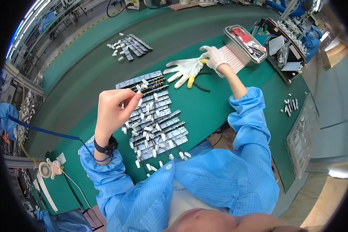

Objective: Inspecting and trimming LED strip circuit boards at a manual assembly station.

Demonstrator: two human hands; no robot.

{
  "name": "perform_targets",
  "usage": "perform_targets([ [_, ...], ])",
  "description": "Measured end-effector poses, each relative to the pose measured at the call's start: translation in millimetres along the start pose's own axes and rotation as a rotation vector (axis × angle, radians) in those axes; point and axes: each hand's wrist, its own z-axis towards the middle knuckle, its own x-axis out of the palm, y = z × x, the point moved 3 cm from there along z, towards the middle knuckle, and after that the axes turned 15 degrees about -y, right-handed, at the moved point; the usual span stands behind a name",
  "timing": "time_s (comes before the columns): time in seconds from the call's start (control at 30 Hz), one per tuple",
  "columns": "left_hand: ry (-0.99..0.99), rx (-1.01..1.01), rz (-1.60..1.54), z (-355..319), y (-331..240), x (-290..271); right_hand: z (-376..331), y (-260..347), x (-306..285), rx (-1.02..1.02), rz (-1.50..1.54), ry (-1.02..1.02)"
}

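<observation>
Table: a wide green mat covers it, running off toward the far benches.
Board rows: grey strip boards lie side by side in a stack of rows in front of the person, long axes running left to right and tilted a little up to the right; small white connectors sit scattered over them.
Far pile: more grey strips and white bits, well apart up the table.
Metal tray: tools inside, at the far right.
Spare glove: white, flat on the mat, fingers spread to the left.
Right hand: gloved in white, stretched out near the tray, resting on a pale perforated sheet; whether its grip is closed I cannot tell.
Left hand: bare, raised above the rows, grip narrowed to a pinch.
White connector: tiny, pale, held at the fingertips; which way it points is too small to tell.
</observation>
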Motion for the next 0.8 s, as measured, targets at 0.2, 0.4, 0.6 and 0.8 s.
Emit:
perform_targets([
  [0.2,0.279,-0.338,-0.122,0.0,43.2,10.1,41.2,93.8,-84.0,-0.154,0.832,0.021],
  [0.4,0.085,-0.603,-0.403,25.6,34.9,16.1,58.2,182.4,-128.0,-0.386,0.794,-0.272],
  [0.6,-0.158,-0.568,-0.286,26.0,36.8,-16.7,59.4,216.6,-129.3,-0.353,1.307,-0.083],
  [0.8,-0.292,-0.287,0.190,28.0,65.6,-38.2,66.0,230.5,-100.2,-0.317,0.936,-0.400],
])
